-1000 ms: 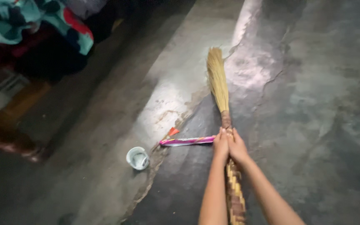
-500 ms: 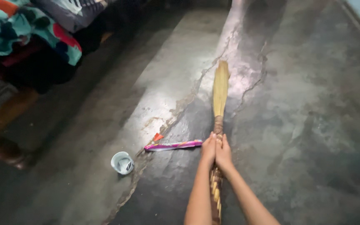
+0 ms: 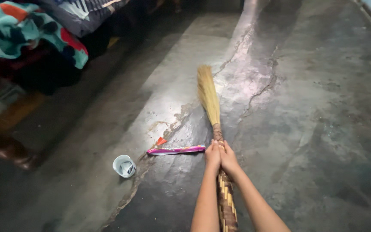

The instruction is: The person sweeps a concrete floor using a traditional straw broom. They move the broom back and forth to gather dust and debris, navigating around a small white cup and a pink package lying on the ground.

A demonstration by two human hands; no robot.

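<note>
I am gripping the broom [image 3: 214, 129] with both hands pressed together side by side, my left hand [image 3: 213, 154] and right hand [image 3: 228, 158] clamped around the handle just below the binding where the straw begins. The woven handle is running back toward me between my forearms, and the straw head is lying out on the floor [image 3: 323, 107] ahead of me, tilted a little to the left, its tip near the shiny, cracked strip of concrete.

Just to the left of my hands a long pink wrapper [image 3: 176, 150] is lying flat, with a small orange scrap [image 3: 161, 141] beside its far end. Nearer and further left, a small pale cup [image 3: 124, 166] is sitting on the floor beside the crack. At the far left a bed with a colourful blanket [image 3: 26, 30] is standing well apart from the broom.

To sweep well here, I judge I should be keeping the straw low and flat so the tips are brushing the concrete, drawing short strokes toward the wrapper and scrap, and easing over the crack so the litter is not catching in it. The cup looks light and may be tipping if the straw knocks it.
</note>
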